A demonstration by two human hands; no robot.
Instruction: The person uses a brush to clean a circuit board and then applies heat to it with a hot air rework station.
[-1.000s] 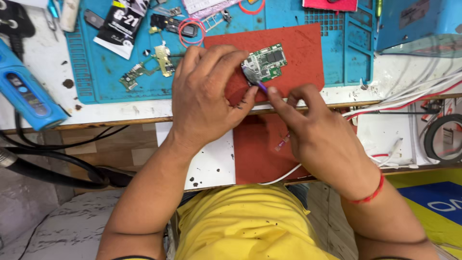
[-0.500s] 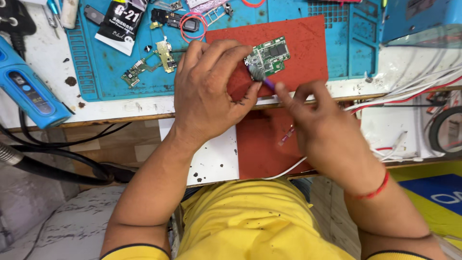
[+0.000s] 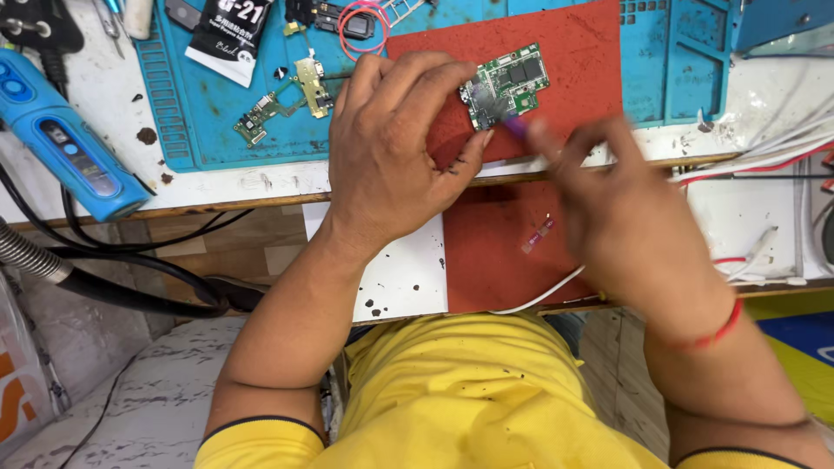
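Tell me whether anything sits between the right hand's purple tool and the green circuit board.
Nothing visible does. The left hand pins the green circuit board from its left side, and the purple tool in the blurred right hand meets the board's lower edge directly.

Bright, even light falls across the tabletop, throwing only soft, short shadows under the left hand. The right hand smears with motion blur, perhaps mid-stroke. The blue mat carries a mild sheen.
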